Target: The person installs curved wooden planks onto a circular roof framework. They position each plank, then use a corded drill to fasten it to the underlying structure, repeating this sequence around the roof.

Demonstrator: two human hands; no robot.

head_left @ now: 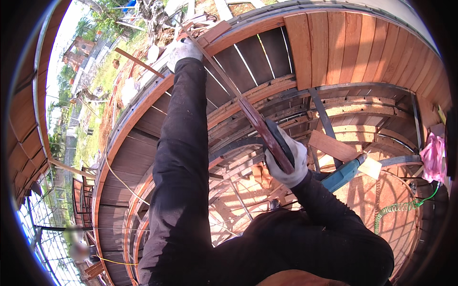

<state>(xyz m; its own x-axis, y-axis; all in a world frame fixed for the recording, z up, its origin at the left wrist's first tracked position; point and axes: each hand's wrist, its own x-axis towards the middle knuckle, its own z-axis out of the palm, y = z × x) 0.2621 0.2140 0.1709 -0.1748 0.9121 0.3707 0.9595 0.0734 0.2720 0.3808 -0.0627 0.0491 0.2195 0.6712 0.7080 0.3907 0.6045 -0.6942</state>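
Both of my hands wear whitish work gloves. My left hand (183,51) is stretched far out at the curved outer wooden rim (248,32); it looks closed, but what its fingers grip is hidden. My right hand (292,159), nearer my body, is closed around the thick near end of a long reddish-brown strip (260,125). That strip slants up and left, looking much thinner toward my left hand. A black piece (280,138) lies against it inside my right hand; its kind is unclear. Beside my right forearm is a teal tool with a pointed tip (342,175).
Reddish planks (353,45) cover the upper right of a round frame. Below are curved wooden ribs (355,108) and dark metal bars (322,112). A loose board (332,146), green coiled hose (398,208) and pink plastic bag (434,157) are at right. A cable (119,177) hangs left.
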